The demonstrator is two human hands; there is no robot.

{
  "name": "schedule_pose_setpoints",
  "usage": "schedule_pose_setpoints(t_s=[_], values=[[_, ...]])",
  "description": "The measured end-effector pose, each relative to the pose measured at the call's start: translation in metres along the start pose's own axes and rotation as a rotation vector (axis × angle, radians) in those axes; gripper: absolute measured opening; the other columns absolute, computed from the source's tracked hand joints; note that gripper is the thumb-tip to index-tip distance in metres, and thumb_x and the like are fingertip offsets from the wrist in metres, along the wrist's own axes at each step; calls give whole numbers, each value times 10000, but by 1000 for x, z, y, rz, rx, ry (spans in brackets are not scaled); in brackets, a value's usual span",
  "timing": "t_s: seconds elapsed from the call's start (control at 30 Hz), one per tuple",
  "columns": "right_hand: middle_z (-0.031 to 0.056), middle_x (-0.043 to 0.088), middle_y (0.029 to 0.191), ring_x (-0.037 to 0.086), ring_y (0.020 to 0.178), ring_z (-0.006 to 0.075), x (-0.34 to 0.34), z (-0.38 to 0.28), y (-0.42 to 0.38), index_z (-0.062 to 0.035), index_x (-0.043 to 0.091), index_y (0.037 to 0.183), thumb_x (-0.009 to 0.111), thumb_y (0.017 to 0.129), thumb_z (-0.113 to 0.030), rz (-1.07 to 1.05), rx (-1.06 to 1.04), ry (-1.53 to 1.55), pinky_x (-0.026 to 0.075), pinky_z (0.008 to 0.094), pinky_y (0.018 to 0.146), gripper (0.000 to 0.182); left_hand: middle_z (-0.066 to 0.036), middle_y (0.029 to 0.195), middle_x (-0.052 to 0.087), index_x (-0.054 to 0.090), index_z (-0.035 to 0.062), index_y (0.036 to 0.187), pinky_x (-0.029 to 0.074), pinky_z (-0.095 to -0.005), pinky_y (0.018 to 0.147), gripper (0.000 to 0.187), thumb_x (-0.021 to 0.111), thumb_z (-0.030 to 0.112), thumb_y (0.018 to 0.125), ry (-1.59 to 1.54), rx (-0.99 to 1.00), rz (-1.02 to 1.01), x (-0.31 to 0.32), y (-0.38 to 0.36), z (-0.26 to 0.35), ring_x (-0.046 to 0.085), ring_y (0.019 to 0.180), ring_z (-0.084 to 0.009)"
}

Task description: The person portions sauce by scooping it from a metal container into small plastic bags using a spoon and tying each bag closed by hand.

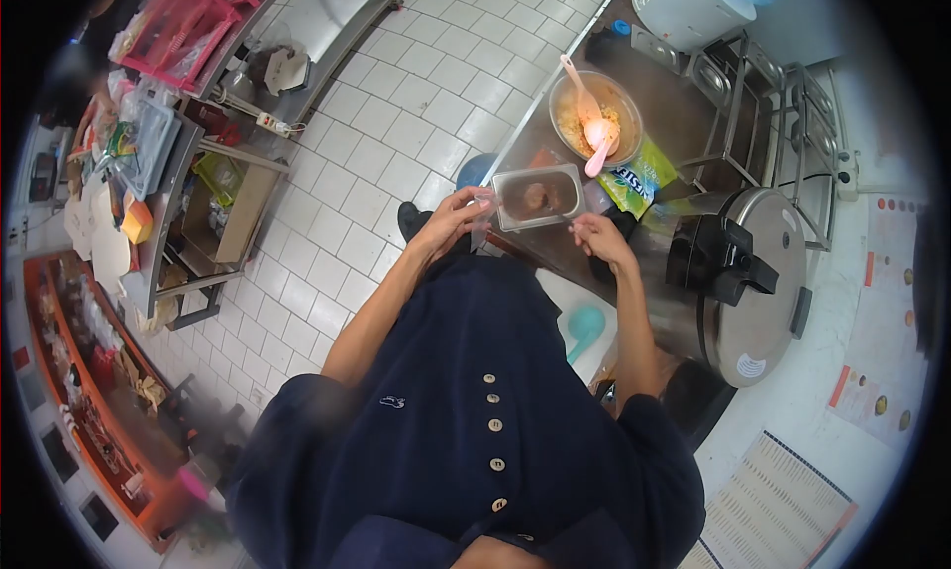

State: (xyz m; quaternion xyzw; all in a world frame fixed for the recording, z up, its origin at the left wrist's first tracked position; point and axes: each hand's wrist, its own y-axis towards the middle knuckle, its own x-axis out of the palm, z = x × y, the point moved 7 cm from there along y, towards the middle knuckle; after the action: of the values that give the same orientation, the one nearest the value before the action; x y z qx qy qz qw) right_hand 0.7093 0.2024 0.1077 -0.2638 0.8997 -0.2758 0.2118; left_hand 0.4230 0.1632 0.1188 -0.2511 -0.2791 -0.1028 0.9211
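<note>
A rectangular container (503, 185) with brown contents stands on the counter in front of me. At its left rim, my left hand (454, 220) pinches a small clear plastic piece (482, 202), whose exact kind I cannot make out. My right hand (600, 238) is at the container's lower right corner, its fingers closed together; what they hold, if anything, is too small to name. Just beyond the container is a round bowl (565, 92) of yellowish food, with a pale pink spoon (586, 99) and another pink utensil (599, 156) in it. A green Nestea pouch (642, 180) lies beside the bowl.
A large metal pot with a black-handled lid (758, 316) stands at my right. A teal ladle (586, 323) lies on a white surface near my body. Metal racks (733, 123) and a white water dispenser (693, 9) are farther back. Cluttered shelving (173, 188) stands across the tiled floor.
</note>
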Motion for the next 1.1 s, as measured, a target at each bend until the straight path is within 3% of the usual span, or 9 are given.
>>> schedule_pose_setpoints(t_s=[0.07,0.2,0.53,0.83,0.93,1.0,1.1], values=[[-33,530,719,415,555,35,4,15,-9,-70,600,1010,548,1007,-179,4,56,233,307,187,476,122,-101,1320,538,551,52,1286,507,-369,961,400,644,262,959,1,8,4,0,1,1,552,1216,-221],[-74,486,721,336,531,11,21,26,-22,-108,592,998,522,1015,-213,-19,115,397,251,188,467,127,-105,1322,538,557,56,1280,505,-375,963,391,646,256,956,-1,12,-3,2,1,2,551,1215,-227],[-79,501,715,377,561,17,23,24,-10,-100,633,972,531,1006,-221,70,113,281,262,194,468,162,-111,1313,552,548,51,1285,495,-385,971,388,637,241,959,19,13,-10,0,2,2,544,1229,-234],[-48,532,720,439,624,44,17,10,-13,-40,652,972,552,987,-181,51,98,198,331,210,551,173,-116,1316,550,557,47,1274,479,-368,978,380,645,231,954,6,2,1,-2,1,1,552,1215,-223],[-36,541,722,464,653,54,15,9,-11,-21,656,980,554,982,-159,61,63,205,358,217,590,172,-107,1301,569,571,53,1262,452,-369,991,413,689,263,927,184,32,58,-5,0,7,554,1207,-217],[-25,548,729,480,671,58,13,5,-10,-9,658,975,553,979,-145,70,40,145,375,218,622,173,-94,1197,635,607,47,1234,439,-367,993,525,783,340,835,603,292,187,-10,-3,32,570,1171,-233],[-25,549,734,484,681,62,11,11,-2,-5,660,971,551,978,-138,74,-23,106,381,225,623,173,-110,1179,657,625,46,1208,412,-390,1026,542,809,340,792,881,455,317,0,-21,71,570,1182,-235]])
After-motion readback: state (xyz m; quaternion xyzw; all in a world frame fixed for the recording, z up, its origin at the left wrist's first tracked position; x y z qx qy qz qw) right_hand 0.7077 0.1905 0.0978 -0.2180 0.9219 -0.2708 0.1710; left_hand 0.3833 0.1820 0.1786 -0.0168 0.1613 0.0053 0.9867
